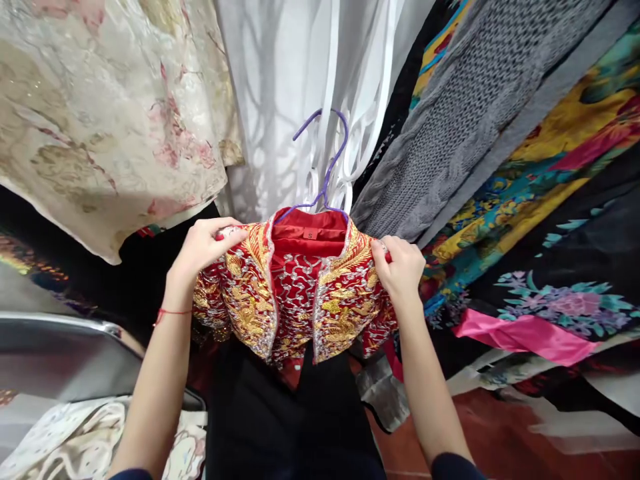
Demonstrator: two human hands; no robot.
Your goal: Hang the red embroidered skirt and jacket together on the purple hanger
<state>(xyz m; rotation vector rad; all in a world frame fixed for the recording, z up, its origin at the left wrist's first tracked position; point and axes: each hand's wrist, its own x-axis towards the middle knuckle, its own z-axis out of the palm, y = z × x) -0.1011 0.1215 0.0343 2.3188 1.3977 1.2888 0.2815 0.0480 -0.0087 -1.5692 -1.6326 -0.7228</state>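
Note:
A short red jacket (249,293) with dense gold and silver embroidery hangs in front of me on a purple hanger (327,175). Its front is open, showing the red lining and a small size label (310,233) with an "S" at the neck. My left hand (207,245) pinches the shoulder on the left side. On the opposite shoulder, my right hand (399,263) grips the cloth between thumb and fingers. The hanger's hook stands up above the collar, in front of white metal rods (367,133); whether it rests on them I cannot tell.
A cream floral garment (115,113) hangs at upper left. To the right hang a grey knitted piece (465,113), colourful printed cloth (545,160) and a black floral garment with a pink ribbon (525,337). A metal-framed chair (65,353) stands lower left, above patterned cloth (75,440).

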